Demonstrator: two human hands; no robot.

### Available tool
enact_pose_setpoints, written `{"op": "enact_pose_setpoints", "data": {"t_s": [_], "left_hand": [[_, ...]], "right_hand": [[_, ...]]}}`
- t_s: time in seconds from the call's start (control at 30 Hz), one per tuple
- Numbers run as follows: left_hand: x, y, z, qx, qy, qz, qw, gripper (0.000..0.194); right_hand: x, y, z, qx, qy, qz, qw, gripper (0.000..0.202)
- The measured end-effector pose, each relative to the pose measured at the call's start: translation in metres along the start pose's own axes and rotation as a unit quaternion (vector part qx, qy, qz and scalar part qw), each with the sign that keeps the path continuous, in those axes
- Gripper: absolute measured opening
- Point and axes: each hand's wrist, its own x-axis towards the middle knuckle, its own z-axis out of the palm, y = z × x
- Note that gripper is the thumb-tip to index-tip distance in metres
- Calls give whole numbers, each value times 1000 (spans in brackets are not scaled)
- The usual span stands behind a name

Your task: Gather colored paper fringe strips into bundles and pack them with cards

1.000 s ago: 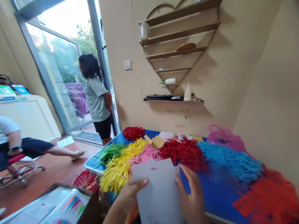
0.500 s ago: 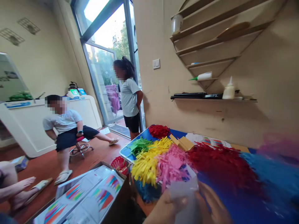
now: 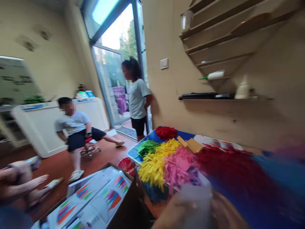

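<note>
At the bottom, my left hand (image 3: 175, 208) is closed on the near side of a pale, whitish packet (image 3: 196, 203), perhaps a plastic bag. My right hand (image 3: 227, 210) curls around the packet's other side; its fingers are partly hidden and blurred. Just beyond my hands lie heaps of paper strips: pink strips (image 3: 182, 163), yellow strips (image 3: 153, 168) and green strips (image 3: 146, 148). To the right spreads a large dark red heap of strips (image 3: 226, 165), with blurred blue strips (image 3: 281, 175) beside it.
The blue table (image 3: 186, 135) stands against the wall and also bears tan blocks (image 3: 194, 145). An open carton (image 3: 131, 190) of printed white packs (image 3: 92, 197) is left of it, near a red basket (image 3: 126, 164). One person (image 3: 78, 124) sits; another (image 3: 138, 98) stands by the door.
The view has swung slightly left, so the scene sits further right. Both hands still hold the pale packet, a little lower and more blurred.
</note>
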Motion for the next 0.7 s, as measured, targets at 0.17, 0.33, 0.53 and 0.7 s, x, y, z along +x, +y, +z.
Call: {"op": "enact_pose_setpoints", "data": {"t_s": [0.17,0.33,0.53,0.7], "left_hand": [[12,3,-23,-64,125,-23,990,46],[18,21,-32,-78,152,-19,985,43],[29,17,-10,-80,97,-78,989,44],[37,8,0,-10,4,-106,994,38]], "right_hand": [[18,13,-40,17,-77,75,994,49],[1,41,-112,-136,-322,175,920,27],[5,18,-127,-105,-179,101,973,26],[59,-15,-90,49,-167,109,979,38]]}}
